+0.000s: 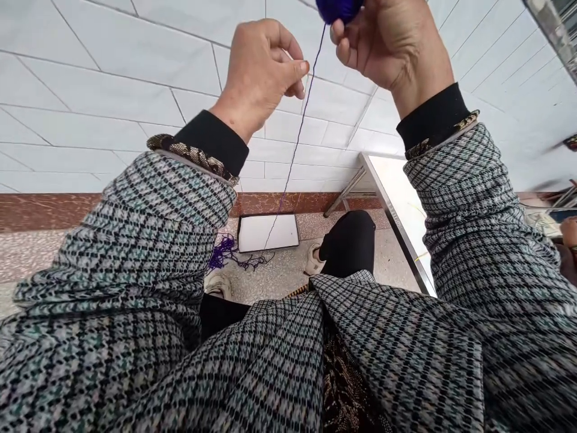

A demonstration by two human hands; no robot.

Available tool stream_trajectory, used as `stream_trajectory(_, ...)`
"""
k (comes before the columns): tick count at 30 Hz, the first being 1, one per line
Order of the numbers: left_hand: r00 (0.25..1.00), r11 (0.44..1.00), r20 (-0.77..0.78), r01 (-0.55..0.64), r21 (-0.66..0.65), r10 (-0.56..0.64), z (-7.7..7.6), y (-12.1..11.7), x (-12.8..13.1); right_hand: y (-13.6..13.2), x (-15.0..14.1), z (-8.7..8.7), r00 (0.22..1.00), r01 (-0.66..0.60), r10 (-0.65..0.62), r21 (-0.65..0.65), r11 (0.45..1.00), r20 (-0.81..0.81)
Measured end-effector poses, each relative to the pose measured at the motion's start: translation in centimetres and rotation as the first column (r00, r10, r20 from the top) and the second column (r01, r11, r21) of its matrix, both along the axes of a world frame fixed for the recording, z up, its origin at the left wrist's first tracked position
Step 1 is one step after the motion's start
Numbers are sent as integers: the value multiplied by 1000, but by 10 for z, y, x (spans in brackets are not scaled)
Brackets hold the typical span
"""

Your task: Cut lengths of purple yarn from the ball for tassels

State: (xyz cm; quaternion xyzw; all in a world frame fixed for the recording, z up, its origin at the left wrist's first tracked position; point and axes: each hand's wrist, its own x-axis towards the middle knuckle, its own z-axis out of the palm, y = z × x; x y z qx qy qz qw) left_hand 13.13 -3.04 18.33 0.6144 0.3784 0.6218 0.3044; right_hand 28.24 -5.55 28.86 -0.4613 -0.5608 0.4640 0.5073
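Overhead, a wall of white tiles (112, 90) fills the upper part of the view, meeting a reddish-brown skirting band (279, 204) above a speckled stone floor (270, 288). A white-topped table (396, 204) with a metal edge angles in from the right, its near corner close to the person's black-trousered knee (349, 240). At the far right edge, partly cut off, a hand (568, 231) that seems to be another person's sits beside some cluttered items, too blurred to name.

The person's arms rise from a checked jacket (135, 240), with black cuffs (211, 141) and gold-patterned trim (193, 156) at the wrists. On the floor, a white rectangular board (268, 233) lies just beyond the knee, and a loose purple yarn tangle (229, 252) sits beside its left edge.

Up top, the right hand (387, 42) is closed around a ball of purple yarn (338, 9), which is cut off by the top of the view. A thin purple strand (295, 150) drops from the ball, passing just beside the left hand (259, 78) and on down toward the board. That hand is pinched shut, thumb and forefinger tips (301, 69) pressed together on something too fine to make out.
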Motion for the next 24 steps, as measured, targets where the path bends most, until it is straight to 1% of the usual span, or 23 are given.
stream_trajectory(1,999,1000,-32,20,-14,-20,2,0,-2,-1,2,0,1000,-5,5,-12,1000,6)
stream_trajectory(2,998,1000,-68,9,-30,-11,3,1,-4,-3,4,1,1000,-15,15,-21,1000,14)
stream_trajectory(3,995,999,-98,-30,-42,26,3,2,-7,-4,5,1,1000,-23,23,-28,999,21)
stream_trajectory(5,988,995,-118,-99,-14,97,4,5,-10,-7,4,1,999,-34,35,-37,999,27)
stream_trajectory(6,990,996,-112,-88,-6,87,5,6,-11,-9,2,2,999,-34,35,-38,999,24)
stream_trajectory(8,997,999,-65,27,-32,-29,8,4,-10,-12,-4,2,999,-29,30,-38,999,18)
stream_trajectory(10,988,982,10,155,-113,-154,12,-1,-5,-12,-8,2,999,-32,33,-40,999,14)
stream_trajectory(11,984,972,40,175,-157,-171,14,-4,-1,-12,-9,1,999,-37,38,-38,999,11)
stream_trajectory(13,990,978,59,136,-159,-128,18,-9,6,-8,-8,1,999,-42,42,-26,999,-4)
stream_trajectory(16,1000,995,-3,18,-100,-18,18,-15,8,-2,0,-3,999,-35,34,-4,999,-32)
stream_trajectory(17,1000,995,-18,13,-99,-15,16,-17,6,0,4,-4,998,-34,33,-3,999,-51)
stream_trajectory(18,999,992,-25,44,-115,-47,13,-17,1,2,7,-6,997,-24,23,-16,1000,-69)
stream_trajectory(19,994,984,-22,105,-142,-109,9,-16,-4,3,10,-9,995,-8,4,-46,999,-95)
stream_trajectory(20,981,968,-4,190,-161,-194,4,-15,-10,4,12,-11,992,5,-15,-83,997,-125)
stream_trajectory(22,924,909,69,382,-169,-375,-12,-7,-25,4,16,-16,984,10,-35,-141,990,-177)
stream_trajectory(24,847,827,141,532,-181,-513,-36,4,-39,3,20,-21,974,-25,-13,-162,987,-227)
